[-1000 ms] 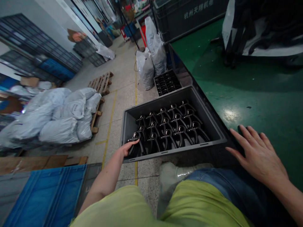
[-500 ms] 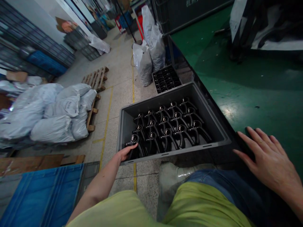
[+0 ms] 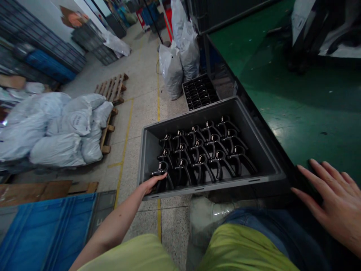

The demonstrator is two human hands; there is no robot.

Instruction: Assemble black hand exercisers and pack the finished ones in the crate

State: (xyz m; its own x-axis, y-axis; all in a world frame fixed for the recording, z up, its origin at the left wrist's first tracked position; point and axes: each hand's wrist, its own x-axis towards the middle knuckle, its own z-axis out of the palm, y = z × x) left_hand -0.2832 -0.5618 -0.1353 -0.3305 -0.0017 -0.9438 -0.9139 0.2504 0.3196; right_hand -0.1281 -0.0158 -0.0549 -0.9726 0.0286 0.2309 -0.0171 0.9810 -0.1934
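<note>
1. Speckled floor (image 3: 143, 81): a wooden pallet (image 3: 106, 148) heaped with white bags (image 3: 56, 131); upright sacks (image 3: 170, 73).
2. Green tabletop (image 3: 296, 113): apparently a dark crate (image 3: 228, 15) at its far end.
3. Gray crate (image 3: 147, 154): black spring-topped pieces (image 3: 197, 145) in rows.

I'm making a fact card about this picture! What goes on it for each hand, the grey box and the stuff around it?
Left hand: inside the near left corner of the grey box, thumb on a black part; other fingers mostly hidden
Right hand: fingers spread at the edge of the green surface
Grey box: holds rows of black parts with shiny springs
Beyond it: another box of black parts, then pale sacks
Far left: pale bags piled on a wooden pallet
</note>
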